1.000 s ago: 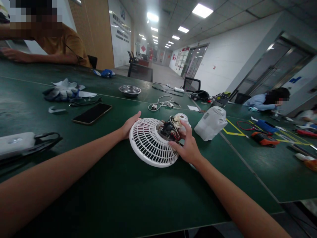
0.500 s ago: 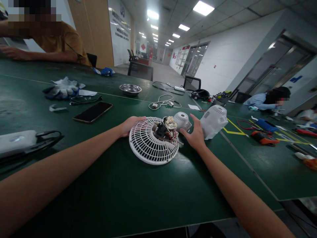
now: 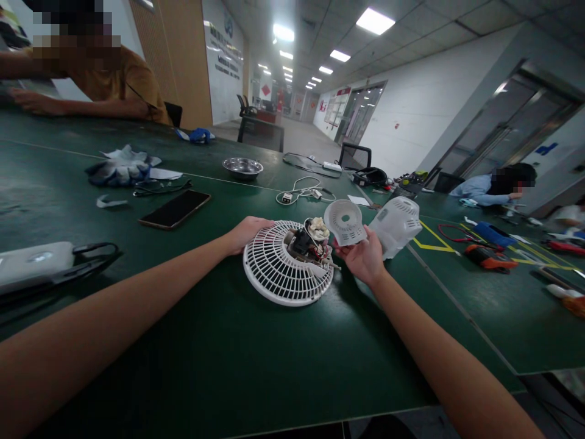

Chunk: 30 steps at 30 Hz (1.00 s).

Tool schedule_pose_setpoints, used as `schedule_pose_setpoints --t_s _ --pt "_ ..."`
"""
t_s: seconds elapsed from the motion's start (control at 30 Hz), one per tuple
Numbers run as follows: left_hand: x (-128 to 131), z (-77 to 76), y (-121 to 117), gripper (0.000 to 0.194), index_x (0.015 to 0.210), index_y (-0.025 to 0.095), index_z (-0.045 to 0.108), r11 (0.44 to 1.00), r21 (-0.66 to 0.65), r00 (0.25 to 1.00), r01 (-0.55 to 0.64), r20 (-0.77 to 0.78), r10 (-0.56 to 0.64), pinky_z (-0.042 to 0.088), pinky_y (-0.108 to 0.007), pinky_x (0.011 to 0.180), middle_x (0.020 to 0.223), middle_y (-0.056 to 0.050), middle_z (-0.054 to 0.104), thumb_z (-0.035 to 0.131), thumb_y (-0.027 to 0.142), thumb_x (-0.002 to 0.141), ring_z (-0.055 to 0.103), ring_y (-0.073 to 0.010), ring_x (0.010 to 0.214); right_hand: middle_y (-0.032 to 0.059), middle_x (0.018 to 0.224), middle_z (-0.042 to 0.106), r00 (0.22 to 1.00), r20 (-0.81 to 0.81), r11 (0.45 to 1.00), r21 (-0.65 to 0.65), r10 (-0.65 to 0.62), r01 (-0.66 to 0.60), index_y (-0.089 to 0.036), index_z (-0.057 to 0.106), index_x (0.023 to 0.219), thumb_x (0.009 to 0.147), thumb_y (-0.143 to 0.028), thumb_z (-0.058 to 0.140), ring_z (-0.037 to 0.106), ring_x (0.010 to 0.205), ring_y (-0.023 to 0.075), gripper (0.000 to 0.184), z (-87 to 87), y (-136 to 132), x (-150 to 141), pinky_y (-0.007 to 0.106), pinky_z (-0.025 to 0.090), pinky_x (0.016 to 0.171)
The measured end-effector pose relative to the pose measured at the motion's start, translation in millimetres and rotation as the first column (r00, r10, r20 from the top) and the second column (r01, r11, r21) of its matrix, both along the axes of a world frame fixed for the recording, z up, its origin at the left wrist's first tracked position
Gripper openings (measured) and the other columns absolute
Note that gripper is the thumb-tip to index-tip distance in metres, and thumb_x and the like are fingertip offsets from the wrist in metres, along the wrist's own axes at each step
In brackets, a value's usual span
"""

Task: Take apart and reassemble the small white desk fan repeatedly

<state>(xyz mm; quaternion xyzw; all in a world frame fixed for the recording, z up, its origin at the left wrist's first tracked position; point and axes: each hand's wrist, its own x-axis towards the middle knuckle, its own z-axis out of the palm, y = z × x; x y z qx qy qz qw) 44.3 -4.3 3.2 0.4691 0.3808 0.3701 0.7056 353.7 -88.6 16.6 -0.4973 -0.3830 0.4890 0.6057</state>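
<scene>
A round white fan grille [image 3: 269,277] lies on the green table, with a fan motor [image 3: 304,242] and its wires exposed on top. My left hand [image 3: 249,233] grips the grille at its far left rim. In my right hand [image 3: 363,259] is a small white motor cover [image 3: 345,221], tilted up so that its round vented end with a central hole faces me. Fingers curl around the lower edge of the cover, partly hidden behind it. Just right of that hand a larger white plastic housing [image 3: 397,225] stands on the table.
A phone [image 3: 176,208], gloves [image 3: 121,166] and a metal bowl [image 3: 243,167] lie beyond my left arm. A white cable [image 3: 301,194] is coiled behind the grille. At right are an orange-and-black tool [image 3: 489,258] and yellow tape lines. Two other people sit at the tables.
My right hand has closed on the small motor cover, lifted it and tipped it upright. Before, the hand was open beside it. My left hand stays on the grille.
</scene>
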Motion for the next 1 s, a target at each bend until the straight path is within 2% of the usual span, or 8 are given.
schedule_pose_setpoints --t_s 0.1,0.2,0.37,0.43,0.5,0.6,0.73,1.0 --pt "0.3 -3.3 3.3 0.018 0.106 0.017 0.079 0.994 0.101 0.998 -0.032 -0.042 0.036 0.060 -0.032 0.081 0.102 -0.009 0.080 0.068 0.018 0.091 0.075 -0.0184 0.085 0.0026 0.112 0.074 1.000 -0.013 0.982 0.190 0.024 -0.021 -0.032 0.057 0.126 0.085 -0.061 0.063 0.072 0.095 0.0241 0.050 4.4 -15.8 -22.2 0.038 0.061 0.076" --pt "-2.4 -0.1 3.8 0.026 0.114 0.020 0.078 0.959 0.283 0.980 -0.010 -0.187 0.065 0.058 -0.036 0.090 0.114 -0.010 0.079 0.070 0.023 0.089 0.075 -0.0225 0.098 0.0018 0.121 0.070 0.959 0.282 0.923 0.367 0.008 -0.115 -0.038 0.044 0.144 0.082 -0.047 0.078 0.068 0.104 0.0248 0.071 6.1 -29.8 -36.6 0.046 0.060 0.093" --pt "-5.6 21.4 -8.9 0.039 0.125 0.019 0.074 0.747 0.654 0.891 0.122 -0.405 0.208 0.046 -0.045 0.110 0.137 -0.013 0.071 0.056 0.041 0.099 0.064 -0.0296 0.126 0.0056 0.123 0.067 0.713 0.701 0.861 0.375 -0.019 -0.345 -0.038 0.039 0.152 0.078 -0.042 0.086 0.068 0.108 0.0300 0.088 8.6 -38.7 -34.9 0.059 0.054 0.104" --pt "-3.2 31.4 -18.4 0.049 0.142 0.021 0.063 0.678 0.690 0.919 0.253 -0.390 0.054 0.045 -0.045 0.111 0.148 -0.012 0.064 0.050 0.047 0.102 0.060 -0.0297 0.133 0.0061 0.122 0.067 0.649 0.760 0.843 0.374 -0.040 -0.386 -0.038 0.038 0.153 0.079 -0.044 0.085 0.068 0.107 0.0310 0.088 10.6 -38.5 -31.5 0.060 0.055 0.103" --pt "0.8 40.4 -28.2 0.056 0.147 0.023 0.058 0.581 0.714 0.900 0.392 -0.429 -0.080 0.047 -0.043 0.108 0.147 -0.012 0.064 0.060 0.050 0.098 0.061 -0.0305 0.132 0.0071 0.121 0.068 0.595 0.802 0.844 0.357 -0.058 -0.399 -0.036 0.035 0.155 0.080 -0.046 0.083 0.068 0.107 0.0319 0.090 13.2 -38.4 -29.3 0.060 0.057 0.101" --pt "6.4 50.8 -38.9 0.070 0.141 0.020 0.062 0.512 0.720 0.852 0.468 -0.523 -0.043 0.052 -0.042 0.097 0.134 -0.015 0.070 0.080 0.052 0.082 0.067 -0.0332 0.117 0.0090 0.126 0.068 0.532 0.844 0.853 0.328 -0.072 -0.405 -0.035 0.032 0.157 0.081 -0.049 0.080 0.069 0.108 0.0334 0.091 17.3 -39.9 -27.9 0.058 0.058 0.099" --pt "8.7 59.5 -44.0 0.062 0.121 0.019 0.072 0.494 0.712 0.823 0.499 -0.568 -0.011 0.053 -0.042 0.089 0.115 -0.013 0.076 0.090 0.048 0.069 0.071 -0.0335 0.104 0.0093 0.130 0.068 0.470 0.877 0.824 0.335 -0.096 -0.457 -0.033 0.032 0.158 0.081 -0.054 0.076 0.070 0.106 0.0335 0.091 22.4 -42.8 -24.9 0.057 0.059 0.096" --pt "9.1 63.6 -47.6 0.056 0.105 0.020 0.074 0.592 0.659 0.859 0.464 -0.498 -0.118 0.054 -0.041 0.092 0.109 -0.010 0.076 0.096 0.035 0.056 0.069 -0.0352 0.110 0.0064 0.164 0.045 0.342 0.930 0.782 0.311 -0.134 -0.540 -0.036 0.023 0.165 0.084 -0.055 0.071 0.061 0.131 0.0400 0.096 24.5 -41.7 -20.9 0.063 0.051 0.110"
